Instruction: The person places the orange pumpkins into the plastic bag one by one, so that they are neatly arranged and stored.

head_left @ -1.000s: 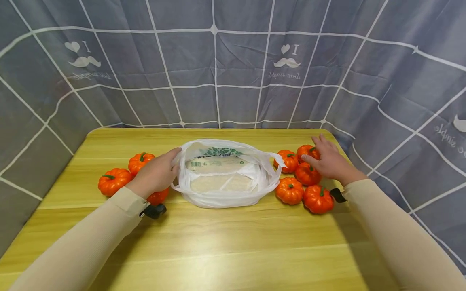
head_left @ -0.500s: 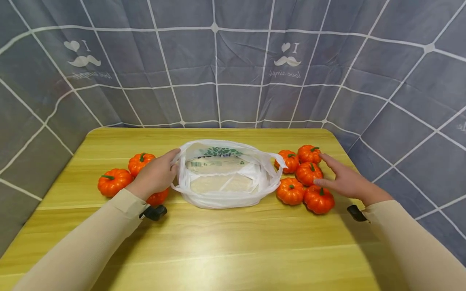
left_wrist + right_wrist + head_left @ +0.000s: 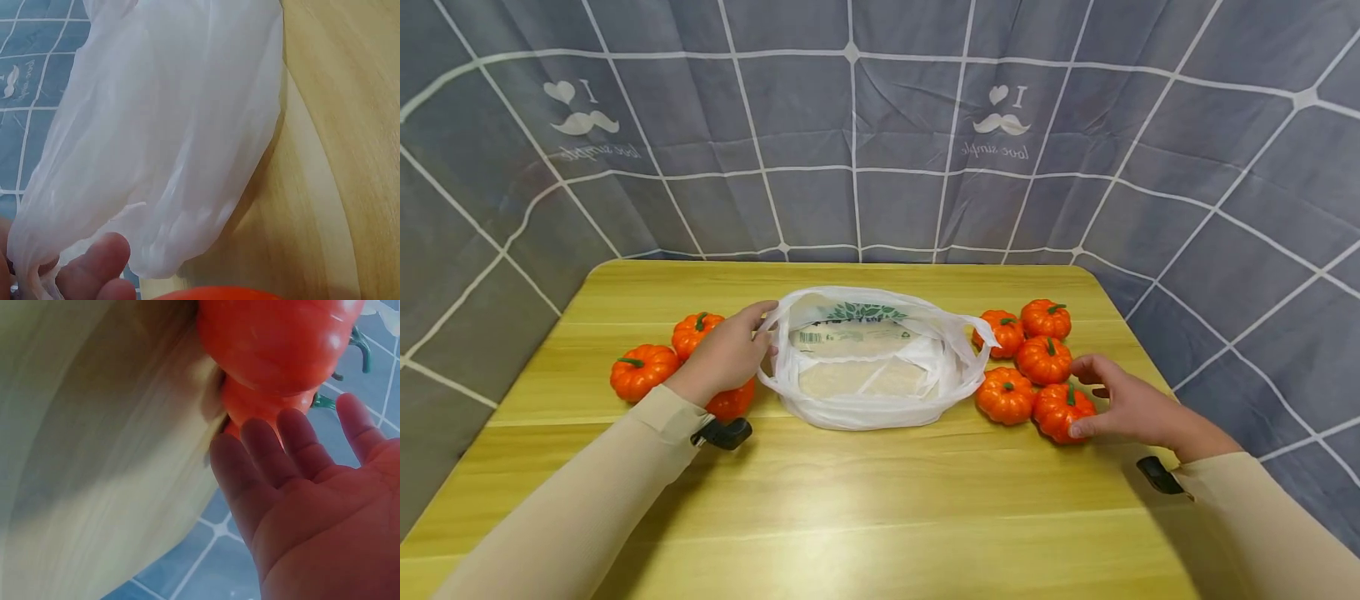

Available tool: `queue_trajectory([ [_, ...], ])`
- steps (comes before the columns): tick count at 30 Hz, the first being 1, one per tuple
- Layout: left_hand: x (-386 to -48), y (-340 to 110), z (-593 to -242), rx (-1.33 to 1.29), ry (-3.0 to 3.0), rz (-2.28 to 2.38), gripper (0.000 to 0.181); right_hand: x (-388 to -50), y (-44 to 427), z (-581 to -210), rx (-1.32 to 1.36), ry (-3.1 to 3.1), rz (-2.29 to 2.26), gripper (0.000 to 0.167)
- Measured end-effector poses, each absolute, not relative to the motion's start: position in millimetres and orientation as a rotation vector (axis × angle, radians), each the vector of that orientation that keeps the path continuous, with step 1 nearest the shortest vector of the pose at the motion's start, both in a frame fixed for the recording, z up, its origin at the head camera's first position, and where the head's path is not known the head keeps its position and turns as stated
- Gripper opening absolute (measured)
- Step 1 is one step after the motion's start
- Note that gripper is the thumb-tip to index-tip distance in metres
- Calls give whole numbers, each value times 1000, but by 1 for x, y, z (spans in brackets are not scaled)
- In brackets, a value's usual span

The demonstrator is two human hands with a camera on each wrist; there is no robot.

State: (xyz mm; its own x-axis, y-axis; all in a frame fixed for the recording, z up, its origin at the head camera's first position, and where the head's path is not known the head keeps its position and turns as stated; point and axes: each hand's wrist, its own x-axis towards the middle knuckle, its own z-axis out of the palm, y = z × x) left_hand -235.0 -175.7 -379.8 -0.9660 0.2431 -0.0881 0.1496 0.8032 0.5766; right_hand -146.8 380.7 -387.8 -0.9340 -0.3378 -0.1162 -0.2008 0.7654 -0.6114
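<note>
Pinches a white plastic bag [image 3: 857, 414] at its left side with the left hand [image 3: 726, 354]. Holds the right hand [image 3: 1138, 410] loosely spread just beside the closest mini pumpkin [image 3: 1057, 414]; cannot tell whether touching. Has four more pumpkins [image 3: 1042, 362] right of the bag, three others [image 3: 643, 374] around the left hand.

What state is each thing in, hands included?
White bag, open at the top, no pumpkin visible inside
Left hand, pinching the bag's left side
Right hand, open, at the front pumpkin
Right pumpkins, five, outside the bag
Left pumpkins, outside the bag, partly hidden
Curtain, hanging, creased
</note>
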Motion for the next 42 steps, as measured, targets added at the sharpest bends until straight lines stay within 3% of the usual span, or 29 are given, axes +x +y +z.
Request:
queue_trajectory([
  [12, -235, -174, -377, 261, 2755, 982, 43, -143, 375, -399, -429, 2693, -919, 82],
  [21, -236, -174, -381, 296, 2806, 934, 52, -140, 374, -398, -410, 2756, -811, 77],
  [32, -238, -173, -383, 280, 2764, 971, 62, -140, 367, -358, -552, 2837, -967, 71],
  [42, -237, -174, -382, 270, 2764, 962, 65, -160, 310, -326, -675, 2799, -1065, 72],
])
